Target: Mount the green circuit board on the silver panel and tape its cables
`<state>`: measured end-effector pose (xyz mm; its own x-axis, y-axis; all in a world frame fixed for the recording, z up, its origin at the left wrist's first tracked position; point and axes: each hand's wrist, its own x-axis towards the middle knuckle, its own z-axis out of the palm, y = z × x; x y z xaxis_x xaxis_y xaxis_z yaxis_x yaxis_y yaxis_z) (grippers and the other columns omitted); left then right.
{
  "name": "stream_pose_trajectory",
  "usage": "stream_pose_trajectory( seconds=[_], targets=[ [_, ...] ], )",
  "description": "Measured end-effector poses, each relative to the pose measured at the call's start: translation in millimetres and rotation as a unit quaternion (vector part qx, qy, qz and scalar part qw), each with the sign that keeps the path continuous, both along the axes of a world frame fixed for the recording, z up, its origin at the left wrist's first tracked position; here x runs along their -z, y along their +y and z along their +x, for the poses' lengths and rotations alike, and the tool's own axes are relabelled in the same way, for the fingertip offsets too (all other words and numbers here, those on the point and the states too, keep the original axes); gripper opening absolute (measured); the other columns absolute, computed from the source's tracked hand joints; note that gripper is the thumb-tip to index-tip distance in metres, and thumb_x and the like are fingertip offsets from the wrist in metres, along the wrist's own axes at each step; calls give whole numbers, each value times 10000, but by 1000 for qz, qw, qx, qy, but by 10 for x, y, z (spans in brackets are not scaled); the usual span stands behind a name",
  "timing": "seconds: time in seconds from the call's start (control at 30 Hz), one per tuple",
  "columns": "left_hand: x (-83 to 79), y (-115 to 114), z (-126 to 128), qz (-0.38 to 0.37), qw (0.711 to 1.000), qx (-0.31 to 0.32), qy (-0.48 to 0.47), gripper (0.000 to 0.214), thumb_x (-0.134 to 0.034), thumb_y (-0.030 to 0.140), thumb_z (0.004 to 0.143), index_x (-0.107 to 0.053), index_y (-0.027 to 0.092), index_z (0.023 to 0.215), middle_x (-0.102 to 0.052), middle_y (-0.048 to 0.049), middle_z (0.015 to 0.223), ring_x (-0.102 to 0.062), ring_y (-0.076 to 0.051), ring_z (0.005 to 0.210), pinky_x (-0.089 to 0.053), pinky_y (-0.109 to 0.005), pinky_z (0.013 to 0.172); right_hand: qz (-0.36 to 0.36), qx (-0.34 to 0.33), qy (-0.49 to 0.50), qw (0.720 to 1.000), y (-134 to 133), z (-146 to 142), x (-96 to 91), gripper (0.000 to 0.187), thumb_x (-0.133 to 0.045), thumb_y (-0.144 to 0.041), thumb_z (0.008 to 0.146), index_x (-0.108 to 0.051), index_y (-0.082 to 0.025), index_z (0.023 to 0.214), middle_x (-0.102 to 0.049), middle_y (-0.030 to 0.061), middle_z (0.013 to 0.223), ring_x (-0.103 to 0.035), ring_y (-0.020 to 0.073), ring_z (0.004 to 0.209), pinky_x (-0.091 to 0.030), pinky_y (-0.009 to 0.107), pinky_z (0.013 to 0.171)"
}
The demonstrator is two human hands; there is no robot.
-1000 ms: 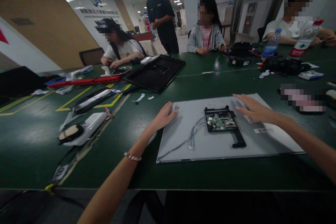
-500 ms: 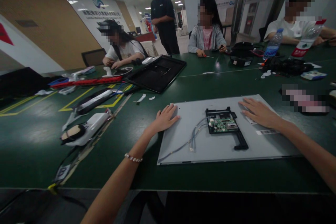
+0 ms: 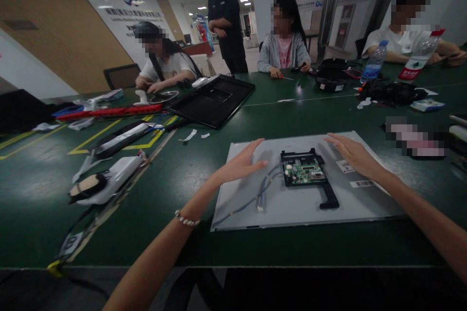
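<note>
Green bench (image 3: 292, 248) carries our grey panel (image 3: 292, 211), flat beneath our left hand (image 3: 242, 163) and right hand (image 3: 355, 155), both grips empty; likely stiff but fragile, we'd hold its edges, sparing the circuit board (image 3: 304, 173).

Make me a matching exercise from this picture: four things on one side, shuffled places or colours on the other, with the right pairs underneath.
Things
1. circuit board
2. grey panel
3. bead bracelet
4. black shell

Places or colours
A. around the left forearm
B. beneath the black bracket
C. on the table, beyond the panel
D. green

Pairs: 1-D, 2-B, 3-A, 4-C
</note>
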<state>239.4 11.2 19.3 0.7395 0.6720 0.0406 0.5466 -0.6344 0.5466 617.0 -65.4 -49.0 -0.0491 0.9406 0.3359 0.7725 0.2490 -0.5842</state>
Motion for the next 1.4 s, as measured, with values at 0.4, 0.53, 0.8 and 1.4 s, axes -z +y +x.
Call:
stream_pose_trajectory(
  seconds=[0.4,0.53,0.8,1.4],
  targets=[
    [196,-175,447,-97,988,113,-48,1075,-758,509,722,-185,167,1565,-234,-194,1598,-258,-345,1463,-207,-523,1201,-63,-166,-1,984,-183,-439,-78,880,-644,-563,840,-230,-310,1574,-242,90,1634,-277,336,1466,-274,570,1175],
    [252,-196,426,-83,989,105,-65,1042,-750,510,732,-204,192,1560,-259,-188,1587,-267,-354,1458,-198,-544,1199,-72,-157,-14,985,-181,-408,-66,928,-677,-568,804,-225,-311,1573,-187,103,1647,-252,365,1470,-278,586,1168],
    [199,-228,419,-42,991,123,-20,1023,-726,490,757,-174,213,1574,-227,-160,1614,-259,-320,1474,-262,-515,1195,-55,-173,-16,983,-185,-389,-93,880,-667,-542,813,-251,-342,1561,-351,95,1575,-352,375,1422,-307,611,1149],
    [19,1235,-1176,202,873,-331,296,360,-497,352,900,-670,132,1126,-660,-157,1176,-601,-307,1094,-478,-364,889,-69,-152,26,986,-187,-344,43,696,-482,-518,958,-177,-361,1564,-269,63,1620,-279,319,1467,-260,569,1185]
  ],
)
